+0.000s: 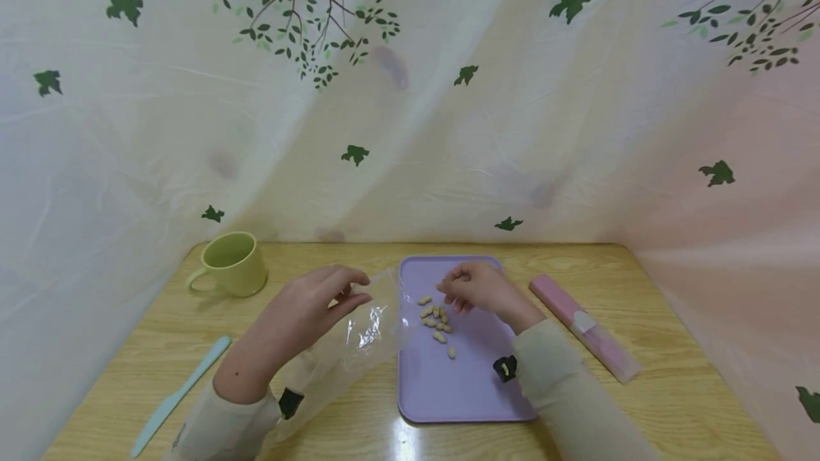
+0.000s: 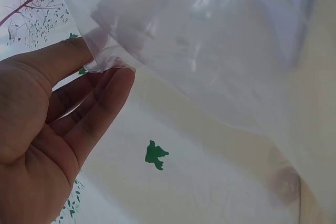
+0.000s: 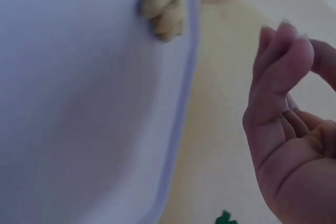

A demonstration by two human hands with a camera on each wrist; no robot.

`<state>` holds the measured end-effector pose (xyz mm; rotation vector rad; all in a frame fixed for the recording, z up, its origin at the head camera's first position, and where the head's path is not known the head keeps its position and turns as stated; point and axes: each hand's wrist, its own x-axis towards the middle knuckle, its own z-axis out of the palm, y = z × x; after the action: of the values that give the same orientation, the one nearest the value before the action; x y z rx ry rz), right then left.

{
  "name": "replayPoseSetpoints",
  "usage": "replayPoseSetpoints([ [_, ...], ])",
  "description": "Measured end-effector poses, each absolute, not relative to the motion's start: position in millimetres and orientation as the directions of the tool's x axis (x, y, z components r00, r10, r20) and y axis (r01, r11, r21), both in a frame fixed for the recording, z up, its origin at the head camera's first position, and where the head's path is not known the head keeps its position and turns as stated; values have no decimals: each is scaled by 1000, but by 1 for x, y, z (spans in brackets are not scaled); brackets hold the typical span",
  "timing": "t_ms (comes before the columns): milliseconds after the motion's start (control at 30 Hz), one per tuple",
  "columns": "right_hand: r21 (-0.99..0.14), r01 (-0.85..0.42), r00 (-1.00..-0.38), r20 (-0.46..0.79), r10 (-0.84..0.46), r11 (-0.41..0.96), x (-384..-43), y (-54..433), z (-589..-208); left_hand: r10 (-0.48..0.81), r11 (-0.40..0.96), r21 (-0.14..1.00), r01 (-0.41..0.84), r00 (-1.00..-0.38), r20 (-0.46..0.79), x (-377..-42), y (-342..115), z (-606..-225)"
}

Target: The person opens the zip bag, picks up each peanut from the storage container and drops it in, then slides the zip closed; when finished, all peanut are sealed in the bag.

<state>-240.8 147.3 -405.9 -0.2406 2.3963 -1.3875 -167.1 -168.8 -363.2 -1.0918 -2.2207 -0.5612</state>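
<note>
A clear plastic bag [image 1: 368,329] hangs beside the tray, its edge pinched between thumb and fingers of my left hand [image 1: 317,301]. In the left wrist view, the left hand [image 2: 68,98] has the bag [image 2: 199,51] at the fingertips, its film spreading to the right. Over the purple tray [image 1: 461,390] is my right hand [image 1: 483,294], fingers loosely bent. Its fingertips bunch together in the right wrist view, with nothing seen in the hand [image 3: 289,114]. Several peanuts [image 1: 438,315] lie on the tray, just left of and below the right fingertips.
A green mug [image 1: 233,265] stands at the back left of the wooden table [image 1: 359,425]. A pale blue spreader knife [image 1: 182,390] lies at the left, by the left forearm. To the tray's right lies a long pink case [image 1: 583,326]. A printed curtain [image 1: 410,126] surrounds the table.
</note>
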Motion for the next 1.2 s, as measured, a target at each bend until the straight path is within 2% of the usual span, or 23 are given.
replayPoseSetpoints([
  [200,-803,48,-894,-299,-333,593,-246,150,-425,570,565,106,818,-480,667,-168,-168,-362],
  [467,-757,32,-886,-324,-332,653,-248,147,-437,556,594,149,790,-538,634,-164,-167,-361],
  [633,-730,23,-876,-344,-339,683,-247,143,-439,556,598,132,790,-528,642,-164,-168,-361],
  [933,-705,11,-860,-369,-354,709,-247,138,-435,557,599,136,789,-533,637,-165,-167,-361],
  [1200,-716,12,-872,-350,-343,698,-244,140,-438,557,614,150,775,-560,614,-164,-168,-360],
])
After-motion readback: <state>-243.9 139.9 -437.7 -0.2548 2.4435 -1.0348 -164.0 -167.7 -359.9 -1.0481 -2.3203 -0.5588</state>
